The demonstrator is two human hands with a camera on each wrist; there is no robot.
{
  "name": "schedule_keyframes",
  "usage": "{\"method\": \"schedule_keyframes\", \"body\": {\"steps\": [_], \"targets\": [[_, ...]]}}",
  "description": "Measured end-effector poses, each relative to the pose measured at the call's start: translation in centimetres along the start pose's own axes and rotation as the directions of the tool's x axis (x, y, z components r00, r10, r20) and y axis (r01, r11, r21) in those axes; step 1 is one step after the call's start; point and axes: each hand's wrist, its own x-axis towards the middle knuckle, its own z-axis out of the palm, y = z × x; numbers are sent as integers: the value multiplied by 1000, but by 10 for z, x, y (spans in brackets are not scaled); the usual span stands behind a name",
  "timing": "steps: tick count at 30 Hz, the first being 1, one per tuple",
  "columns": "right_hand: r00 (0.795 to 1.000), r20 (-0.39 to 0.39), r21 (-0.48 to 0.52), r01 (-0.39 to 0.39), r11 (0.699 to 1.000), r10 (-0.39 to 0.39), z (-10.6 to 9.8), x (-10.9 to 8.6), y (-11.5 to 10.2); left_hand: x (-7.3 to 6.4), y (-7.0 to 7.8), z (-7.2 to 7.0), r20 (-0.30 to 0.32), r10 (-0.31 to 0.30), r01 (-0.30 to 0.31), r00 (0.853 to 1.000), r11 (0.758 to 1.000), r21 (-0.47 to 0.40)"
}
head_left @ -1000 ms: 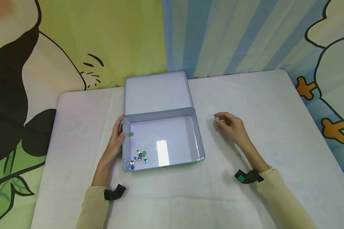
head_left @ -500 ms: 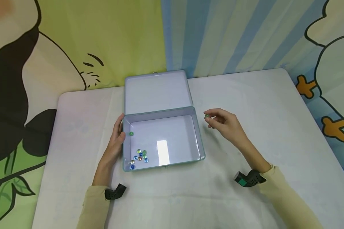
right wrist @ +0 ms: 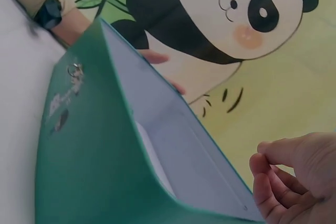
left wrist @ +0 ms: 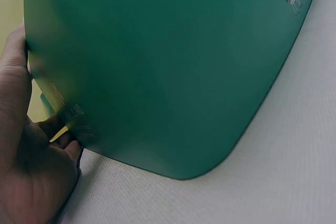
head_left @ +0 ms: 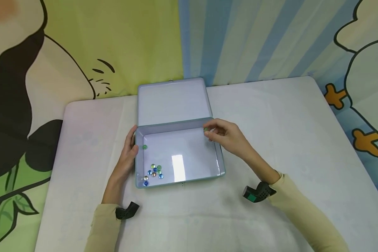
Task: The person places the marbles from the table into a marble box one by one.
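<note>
My right hand [head_left: 226, 137] pinches a small green marble [head_left: 206, 130] between thumb and fingertips, over the right rear part of the box [head_left: 176, 182]. In the right wrist view the right hand [right wrist: 294, 177] shows beside the rim, its marble hidden. The box is rectangular, pale inside and green outside, with its lid [head_left: 174, 101] laid back. My left hand [head_left: 125, 157] rests against the box's outer left wall, thumb and fingers spread along it. Several glass marbles [head_left: 154, 174] cluster in the front left corner inside. A lone green marble [head_left: 145, 147] lies by the left wall.
A white-covered table [head_left: 286, 105] carries the box. Behind it hangs a cartoon-printed curtain [head_left: 138, 42]. Black cameras are strapped to the left wrist [head_left: 127, 211] and right wrist [head_left: 259, 192].
My right hand has moved left with the green marble, from the table right of the box to over its right rear part. The left hand and box have stayed put.
</note>
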Motion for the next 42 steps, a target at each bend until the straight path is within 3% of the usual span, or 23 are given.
{"method": "schedule_keyframes", "body": {"steps": [8, 17, 23, 30, 42], "targets": [[988, 151, 3, -33, 999, 32, 26, 21, -9, 2, 1, -1, 1, 2, -2, 1000, 1000, 3], [935, 335, 11, -128, 992, 117, 57, 54, -19, 1, 1, -2, -8, -10, 10, 1000, 1000, 1], [917, 349, -105, -166, 981, 192, 70, 69, -8, 0, 1, 0, 4, -17, 17, 1000, 1000, 1], [893, 352, -225, -212, 951, 282, 74, 73, 3, 0, 2, 0, 3, -5, 5, 1000, 1000, 4], [860, 353, -292, -274, 917, 369, 77, 74, 11, 0, 0, -1, 1, 13, -13, 1000, 1000, 3]]}}
